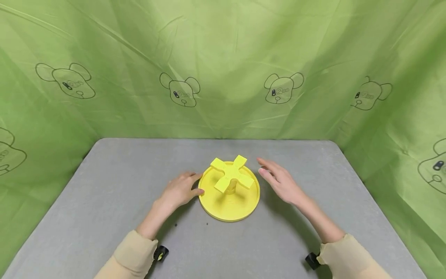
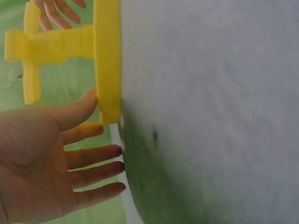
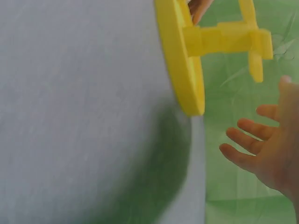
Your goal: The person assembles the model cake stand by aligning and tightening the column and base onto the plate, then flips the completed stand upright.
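Note:
A round yellow tray with a low rim lies on the grey table. From its middle rises a short yellow post, topped by a four-armed yellow cross. My left hand is at the tray's left side, thumb and index fingertips right at the rim. Its other fingers are spread and straight in the left wrist view, near the tabletop. On the other side, my right hand hovers above the table to the right of the cross, apart from it, fingers extended and holding nothing.
Green curtains printed with bear-head outlines enclose the table at the back and sides. Two tiny dark specks lie on the tabletop in front of the tray. Black wrist devices sit under both beige sleeves.

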Tool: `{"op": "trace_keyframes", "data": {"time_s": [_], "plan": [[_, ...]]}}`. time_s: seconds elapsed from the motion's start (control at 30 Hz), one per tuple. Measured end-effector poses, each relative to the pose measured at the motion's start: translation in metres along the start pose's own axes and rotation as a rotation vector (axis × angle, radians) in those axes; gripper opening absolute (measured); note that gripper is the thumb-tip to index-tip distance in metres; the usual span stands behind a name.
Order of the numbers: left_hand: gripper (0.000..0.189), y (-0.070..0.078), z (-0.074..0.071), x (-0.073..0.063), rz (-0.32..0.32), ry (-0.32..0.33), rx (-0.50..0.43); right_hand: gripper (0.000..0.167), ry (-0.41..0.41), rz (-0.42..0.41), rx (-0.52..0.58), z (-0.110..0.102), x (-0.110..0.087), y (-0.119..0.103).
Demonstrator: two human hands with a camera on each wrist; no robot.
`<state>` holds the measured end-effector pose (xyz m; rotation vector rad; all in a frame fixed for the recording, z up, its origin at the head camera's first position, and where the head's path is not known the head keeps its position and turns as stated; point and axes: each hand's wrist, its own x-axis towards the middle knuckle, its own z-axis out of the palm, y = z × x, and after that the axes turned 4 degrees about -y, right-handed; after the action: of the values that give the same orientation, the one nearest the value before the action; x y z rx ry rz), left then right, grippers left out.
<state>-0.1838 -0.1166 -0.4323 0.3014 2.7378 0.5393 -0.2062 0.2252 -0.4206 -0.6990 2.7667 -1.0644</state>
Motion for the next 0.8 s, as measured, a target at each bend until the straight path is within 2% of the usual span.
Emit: {"op": "trace_keyframes", "data": {"time_s": [0.13,0.4,0.63,0.8], "plan": [[0.060,-0.002,0.002,0.006,-0.020,0.043,-0.016,0.054,-0.015,0.055,0.023,0.002,0.001,0.011],[0.054,-0.003,0.004,0.015,-0.040,0.094,-0.021,0.056,-0.112,0.145,-0.060,0.008,0.007,0.022],[0.042,-0.002,0.001,0.019,-0.023,0.081,0.013,0.056,-0.196,0.232,-0.109,0.010,0.016,0.020],[0.031,-0.003,-0.002,0.023,0.008,0.034,0.027,0.054,-0.255,0.273,-0.142,0.016,0.022,0.018]]}}
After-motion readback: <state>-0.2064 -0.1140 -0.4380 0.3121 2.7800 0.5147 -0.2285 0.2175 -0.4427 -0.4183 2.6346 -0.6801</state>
